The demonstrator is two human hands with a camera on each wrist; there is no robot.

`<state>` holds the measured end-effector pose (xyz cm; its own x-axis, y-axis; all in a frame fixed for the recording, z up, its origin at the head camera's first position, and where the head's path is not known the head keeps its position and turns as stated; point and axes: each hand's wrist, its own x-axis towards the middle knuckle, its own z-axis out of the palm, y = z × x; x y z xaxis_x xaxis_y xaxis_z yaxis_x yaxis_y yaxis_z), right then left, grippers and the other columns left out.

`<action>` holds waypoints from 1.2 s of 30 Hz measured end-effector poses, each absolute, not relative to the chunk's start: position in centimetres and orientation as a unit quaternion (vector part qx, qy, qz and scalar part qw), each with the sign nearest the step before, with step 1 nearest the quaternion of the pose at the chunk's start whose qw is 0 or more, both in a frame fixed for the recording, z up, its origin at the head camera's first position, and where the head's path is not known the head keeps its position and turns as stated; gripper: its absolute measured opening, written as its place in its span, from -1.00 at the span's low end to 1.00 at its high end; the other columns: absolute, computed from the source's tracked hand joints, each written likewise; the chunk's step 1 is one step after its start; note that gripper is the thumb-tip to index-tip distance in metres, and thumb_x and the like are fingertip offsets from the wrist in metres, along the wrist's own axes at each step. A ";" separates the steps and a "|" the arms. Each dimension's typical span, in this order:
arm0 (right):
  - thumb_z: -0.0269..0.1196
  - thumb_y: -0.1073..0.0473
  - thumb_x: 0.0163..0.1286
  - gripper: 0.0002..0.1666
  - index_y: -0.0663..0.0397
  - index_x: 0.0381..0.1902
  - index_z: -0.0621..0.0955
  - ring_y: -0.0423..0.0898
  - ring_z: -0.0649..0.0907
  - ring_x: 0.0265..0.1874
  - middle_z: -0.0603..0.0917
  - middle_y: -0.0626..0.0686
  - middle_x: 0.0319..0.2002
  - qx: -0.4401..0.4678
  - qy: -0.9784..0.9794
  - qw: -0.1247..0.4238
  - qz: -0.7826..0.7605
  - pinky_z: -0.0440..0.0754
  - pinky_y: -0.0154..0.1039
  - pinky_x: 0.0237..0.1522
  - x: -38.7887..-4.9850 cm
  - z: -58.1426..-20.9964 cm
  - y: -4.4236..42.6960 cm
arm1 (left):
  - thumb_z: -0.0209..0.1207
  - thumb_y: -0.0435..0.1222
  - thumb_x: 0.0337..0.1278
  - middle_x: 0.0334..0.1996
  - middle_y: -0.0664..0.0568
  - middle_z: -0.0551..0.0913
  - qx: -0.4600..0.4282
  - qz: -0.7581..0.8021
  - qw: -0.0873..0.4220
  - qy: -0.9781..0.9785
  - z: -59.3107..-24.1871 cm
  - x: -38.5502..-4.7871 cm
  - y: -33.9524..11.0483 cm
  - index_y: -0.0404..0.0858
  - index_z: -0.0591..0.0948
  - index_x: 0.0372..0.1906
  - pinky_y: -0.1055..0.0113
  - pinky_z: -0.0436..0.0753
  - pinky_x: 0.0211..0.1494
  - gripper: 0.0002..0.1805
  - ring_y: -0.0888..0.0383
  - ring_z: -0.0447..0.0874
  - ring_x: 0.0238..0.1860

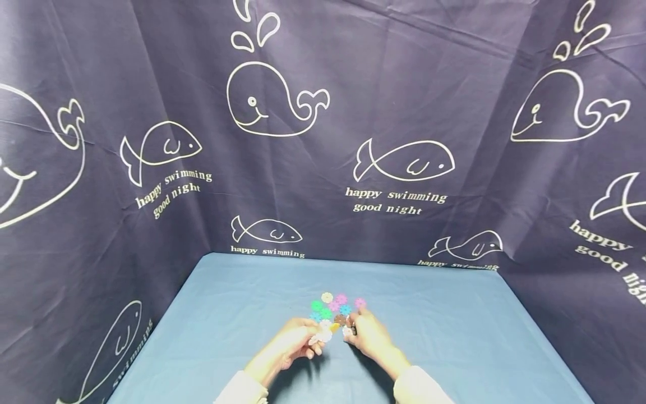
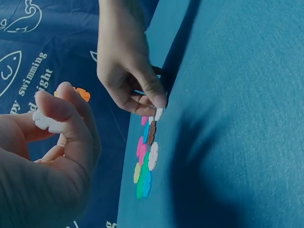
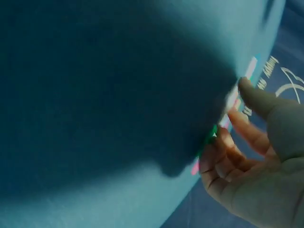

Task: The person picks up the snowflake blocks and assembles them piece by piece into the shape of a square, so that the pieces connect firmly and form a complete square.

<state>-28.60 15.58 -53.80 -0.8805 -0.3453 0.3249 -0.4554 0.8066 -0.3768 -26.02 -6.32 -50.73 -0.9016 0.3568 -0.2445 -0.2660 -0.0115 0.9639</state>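
The left hand holds white flower-shaped pieces with an orange piece joined at their far end; in the left wrist view its thumb and fingers pinch a white piece. To its right, the right hand is lowered to the table, thumb and fingertips at a white piece, seen also in the left wrist view. A brown piece lies just beside those fingertips. In the right wrist view the right hand hides most of the pieces.
Several flat flower pieces in green, blue, pink and pale yellow lie beyond the hands on the blue table. A dark curtain with white whale and fish drawings surrounds the table.
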 end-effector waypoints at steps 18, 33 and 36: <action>0.56 0.22 0.05 -0.57 0.04 -0.44 0.45 -0.18 0.38 -0.51 0.37 -0.10 -0.51 0.174 -0.946 0.046 0.271 0.38 -0.24 -0.46 -28.4 -53.7 14.6 | 0.08 -0.37 0.36 -0.55 0.03 0.61 0.044 0.710 0.224 0.666 -51.4 -25.9 -5.8 -0.38 0.63 -0.17 0.61 0.45 -0.62 -0.83 0.33 0.55 -0.63; 0.22 0.39 0.42 -0.63 0.61 0.06 0.46 -0.25 0.56 -0.51 0.67 -0.06 -0.41 0.064 -0.665 -0.099 0.738 0.58 -0.41 -0.46 -27.3 -49.1 15.7 | 0.10 -0.34 0.35 -0.55 0.03 0.59 0.048 0.719 0.222 0.656 -51.1 -26.5 -6.1 -0.37 0.61 -0.15 0.59 0.45 -0.60 -0.83 0.31 0.53 -0.63; 0.23 0.39 0.42 -0.62 0.62 0.06 0.46 -0.25 0.57 -0.52 0.66 -0.05 -0.42 0.062 -0.665 -0.097 0.738 0.58 -0.42 -0.46 -27.0 -48.8 15.5 | 0.11 -0.33 0.34 -0.54 0.04 0.59 0.051 0.727 0.218 0.649 -51.0 -26.6 -6.0 -0.37 0.62 -0.16 0.59 0.46 -0.59 -0.83 0.30 0.53 -0.62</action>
<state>-26.97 15.47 -48.79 -0.9736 -0.2252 -0.0376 0.0605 -0.0955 -0.9936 -26.56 -6.04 -50.96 -0.8996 0.3828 -0.2100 -0.2516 -0.0616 0.9659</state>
